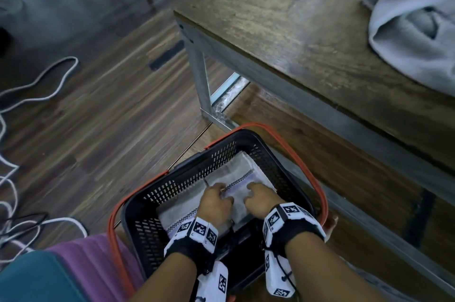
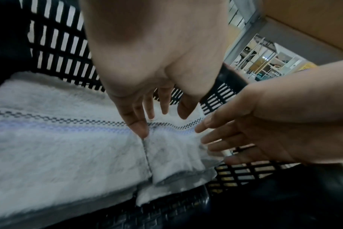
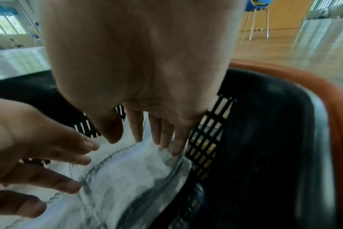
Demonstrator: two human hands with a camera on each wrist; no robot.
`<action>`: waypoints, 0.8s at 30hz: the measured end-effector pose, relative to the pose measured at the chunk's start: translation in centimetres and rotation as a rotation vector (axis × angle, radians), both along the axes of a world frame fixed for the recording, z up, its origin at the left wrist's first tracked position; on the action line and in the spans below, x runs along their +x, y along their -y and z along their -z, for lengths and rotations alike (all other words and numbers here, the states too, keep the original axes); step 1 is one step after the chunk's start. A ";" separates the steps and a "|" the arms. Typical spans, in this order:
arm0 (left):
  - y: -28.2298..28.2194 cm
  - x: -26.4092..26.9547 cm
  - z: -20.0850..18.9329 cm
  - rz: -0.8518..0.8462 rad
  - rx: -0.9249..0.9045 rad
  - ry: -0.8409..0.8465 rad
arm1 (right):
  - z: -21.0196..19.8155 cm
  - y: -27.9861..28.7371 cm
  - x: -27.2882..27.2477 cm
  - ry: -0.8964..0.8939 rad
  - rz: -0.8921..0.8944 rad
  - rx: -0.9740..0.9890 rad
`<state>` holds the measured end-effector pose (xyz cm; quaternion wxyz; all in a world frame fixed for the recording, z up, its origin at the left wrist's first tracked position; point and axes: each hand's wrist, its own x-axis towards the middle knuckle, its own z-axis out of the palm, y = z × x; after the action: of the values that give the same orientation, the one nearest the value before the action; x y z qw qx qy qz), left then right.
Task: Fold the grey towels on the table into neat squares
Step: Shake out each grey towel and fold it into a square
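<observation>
Nearest me: person's purple-and-teal clothing [image 1: 81,267] at the bottom left, both forearms with tagged wrist bands reaching down into a black slotted basket [image 1: 172,188] with orange handles [image 1: 317,183] on the wood floor.

Left hand [image 1: 216,203] and right hand [image 1: 261,199] sit side by side on top of a folded grey towel [image 1: 236,173] with a checkered stripe, lying in the basket. In both wrist views the fingers are straight and spread, tips touching or just over the cloth; nothing gripped, looks like patting it flat. A second folded towel [image 1: 172,218] lies beside it under the left wrist.

Risks, my read: top layer near the right hand's fingertips [image 3: 174,152] is already rumpled against the basket wall, so a sideways push could slide the layers and spoil the square. Lifting the hands off fast could drag the loose flap up. Towel edge might catch in the slots.

Farther: table [image 1: 283,38] corner above the basket, white cables [image 1: 39,84] on the floor left. On the table's far right, one grey towel [image 1: 413,30] bunched, unfolded, close to the front edge; a careless grab may pull it off. Task not finished.
</observation>
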<state>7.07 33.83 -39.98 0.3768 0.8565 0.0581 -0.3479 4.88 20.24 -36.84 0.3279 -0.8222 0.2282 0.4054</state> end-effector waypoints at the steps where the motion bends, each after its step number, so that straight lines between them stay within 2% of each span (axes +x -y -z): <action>1: 0.0 0.1 -0.6 -0.031 -0.045 0.024 | -0.7 0.1 0.1 0.017 -0.001 0.006; 4: -0.3 -0.1 -3.4 -0.120 -0.230 0.195 | -3.8 0.5 0.8 0.067 -0.018 0.047; 7: -0.3 -0.6 -7.4 -0.185 -0.362 0.403 | -8.5 1.4 1.8 0.110 -0.040 0.140; 10: 1.3 -0.7 -12.6 -0.215 -0.461 0.565 | -15.1 3.4 2.1 0.184 0.017 0.200; 14: 6.8 0.4 -20.7 -0.141 -0.610 0.782 | -24.3 8.6 0.5 0.387 0.117 0.234; 16: 10.5 1.3 -24.0 -0.018 -0.614 0.850 | -28.0 11.8 -0.9 0.495 0.157 0.189; 20: 18.6 2.9 -26.9 0.466 -0.421 0.823 | -31.2 18.5 -4.5 0.751 0.280 -0.127; 22: 21.8 3.5 -27.1 0.695 -0.276 0.805 | -31.2 21.2 -6.1 0.757 0.304 -0.248; 24: 24.0 4.0 -26.7 0.888 -0.099 0.775 | -30.3 23.2 -7.5 0.718 0.328 -0.283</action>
<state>11.03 9.84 -13.24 0.2283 0.8450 -0.4641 -0.1361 -2.65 -2.99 -6.52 0.3304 -0.9011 0.2808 0.0003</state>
